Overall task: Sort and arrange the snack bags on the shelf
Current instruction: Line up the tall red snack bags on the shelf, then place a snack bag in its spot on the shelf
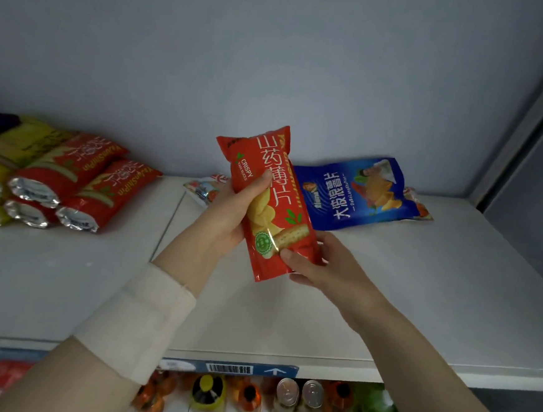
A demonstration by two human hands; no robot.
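1. Now, a red bag of crispy yam slices is held in the air above the white shelf, nearly upright with its top tipped a little to the left. Both hands are on it.
2. The left hand has its grip closed around the bag's upper left side. The thumb lies across the printed front and the fingers are hidden behind.
3. The right hand has its grip closed on the bag's lower right corner, with the thumb pressed on the front near the bottom seam.
4. A cream sleeve covers the left forearm; the right forearm is bare.
5. Behind the held bag, a blue potato-chip bag lies on the shelf near the back wall. A small pale snack bag pokes out just left of the left hand, mostly hidden.
6. At the shelf's far left, several stacked red bags lie with their foil ends toward the camera, touching yellow bags beside them.
7. Along the shelf's front edge runs a blue label strip with a barcode. Below it, bottles and cans stand on a lower shelf.
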